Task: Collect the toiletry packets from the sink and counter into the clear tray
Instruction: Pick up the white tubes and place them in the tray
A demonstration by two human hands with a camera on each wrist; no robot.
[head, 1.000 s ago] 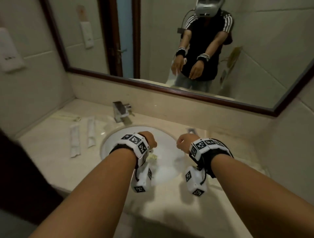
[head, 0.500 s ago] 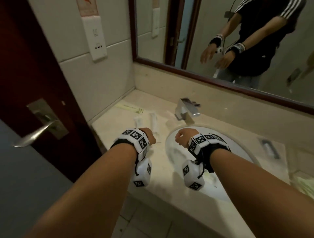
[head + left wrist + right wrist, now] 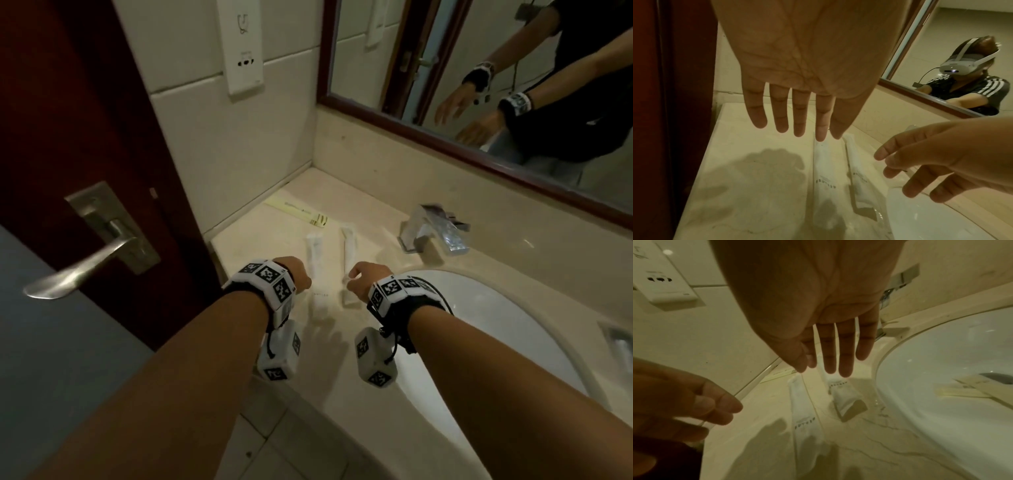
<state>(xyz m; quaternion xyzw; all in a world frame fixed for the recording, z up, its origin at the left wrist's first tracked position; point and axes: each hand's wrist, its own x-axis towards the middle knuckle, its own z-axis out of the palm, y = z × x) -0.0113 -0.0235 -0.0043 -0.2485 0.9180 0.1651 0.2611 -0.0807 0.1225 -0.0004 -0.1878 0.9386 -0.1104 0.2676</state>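
Note:
Two white toiletry packets lie side by side on the counter left of the sink: the left packet point(image 3: 314, 250) point(image 3: 824, 178) point(image 3: 805, 415) and the right packet point(image 3: 348, 246) point(image 3: 859, 180) point(image 3: 844, 395). A yellow packet point(image 3: 298, 212) lies further back by the wall. More beige packets point(image 3: 970, 389) lie in the basin near the drain. My left hand point(image 3: 298, 274) point(image 3: 797, 129) hovers over the left white packet with straight fingers, holding nothing. Over the right packet hangs my right hand point(image 3: 363, 281) point(image 3: 830, 368), fingers also straight and empty. No clear tray is in view.
The white sink basin point(image 3: 496, 308) fills the right, with a chrome faucet point(image 3: 433, 229) behind it. A dark red door point(image 3: 85, 137) with a lever handle point(image 3: 85, 263) stands close on the left. A mirror point(image 3: 479, 68) runs along the back wall.
Both hands have moved left, from above the basin to above the two white packets on the counter. The head view has swung left, bringing the door into sight.

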